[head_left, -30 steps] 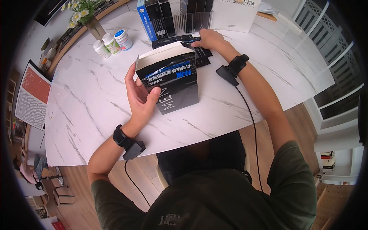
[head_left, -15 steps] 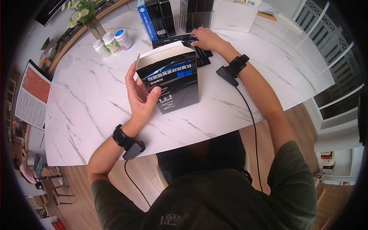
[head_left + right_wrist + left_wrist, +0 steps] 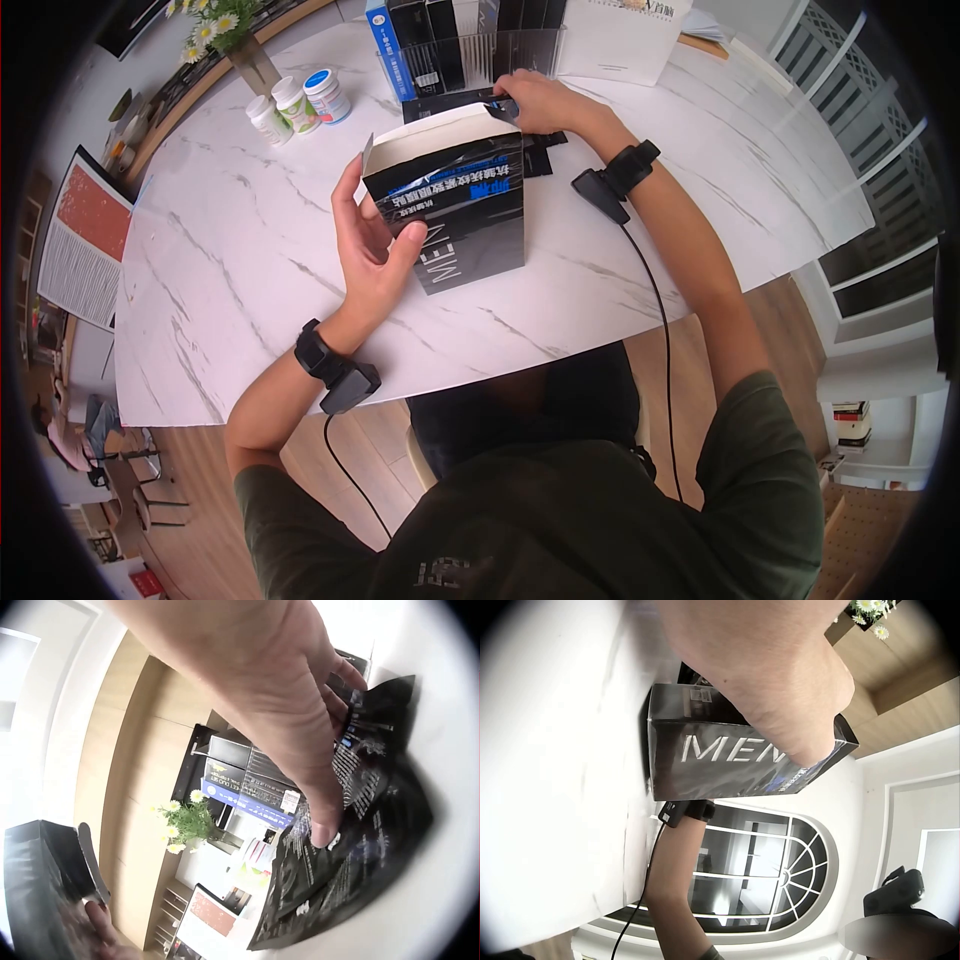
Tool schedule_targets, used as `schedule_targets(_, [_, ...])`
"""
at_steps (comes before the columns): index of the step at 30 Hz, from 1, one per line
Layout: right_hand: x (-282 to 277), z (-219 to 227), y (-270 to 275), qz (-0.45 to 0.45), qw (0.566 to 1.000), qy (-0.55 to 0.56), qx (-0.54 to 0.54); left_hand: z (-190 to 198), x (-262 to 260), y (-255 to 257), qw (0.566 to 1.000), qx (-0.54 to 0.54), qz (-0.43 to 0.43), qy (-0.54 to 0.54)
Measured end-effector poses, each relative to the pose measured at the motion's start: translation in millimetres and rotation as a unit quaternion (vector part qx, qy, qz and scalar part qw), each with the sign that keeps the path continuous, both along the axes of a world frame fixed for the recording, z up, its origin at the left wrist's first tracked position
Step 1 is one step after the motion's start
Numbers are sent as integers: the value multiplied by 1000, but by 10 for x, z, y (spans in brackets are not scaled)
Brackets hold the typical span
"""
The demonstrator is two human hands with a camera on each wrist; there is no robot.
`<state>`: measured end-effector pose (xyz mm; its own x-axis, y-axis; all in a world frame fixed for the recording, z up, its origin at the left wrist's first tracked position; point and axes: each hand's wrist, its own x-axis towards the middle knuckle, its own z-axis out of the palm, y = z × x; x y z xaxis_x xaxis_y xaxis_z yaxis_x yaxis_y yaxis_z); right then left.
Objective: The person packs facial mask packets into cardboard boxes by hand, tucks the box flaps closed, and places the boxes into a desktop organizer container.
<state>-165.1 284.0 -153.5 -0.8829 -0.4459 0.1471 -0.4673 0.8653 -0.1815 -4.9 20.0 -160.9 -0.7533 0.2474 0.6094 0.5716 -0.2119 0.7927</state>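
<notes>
My left hand grips a black cardboard box by its side, thumb on the front face and fingers round the far edge. The box stands upright on the table, its top flaps raised and its white inside showing. "MEN" is printed on its face, which the left wrist view shows as well. Beyond the box, my right hand pinches a black foil sachet, thumb on the near side and fingers behind. More black sachets lie fanned out beneath it, partly hidden by the box in the head view.
Behind the sachets stands a clear organizer with black boxes and a blue box. A white card stand is to its right. Several small bottles and a flower vase stand at the back left. Cables trail from both wrists.
My right hand has shifted a little left over the sachets and closed its fingers on one. My left hand keeps its grip on the box. The head view has tilted slightly.
</notes>
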Motion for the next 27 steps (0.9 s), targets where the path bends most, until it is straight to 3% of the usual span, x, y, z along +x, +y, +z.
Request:
schedule_targets(5, [55,83,-17,-28,996,53,62,-13,-12,-2,1000,2,2,6])
schedule_targets(11, [132,192,10,-42,999,-10,27,-17,-9,-12,1000,1,4,3])
schedule_targets(19, [198,282,-52,-81,991,-24,106,-10,-13,-2,1000,4,-3,1])
schedule_targets(25, [87,266,49,-66,994,-23,88,-31,-13,-10,1000,6,1,1])
schedule_targets(27, [156,454,95,-37,998,-21,49,-19,-10,-6,1000,5,1,2])
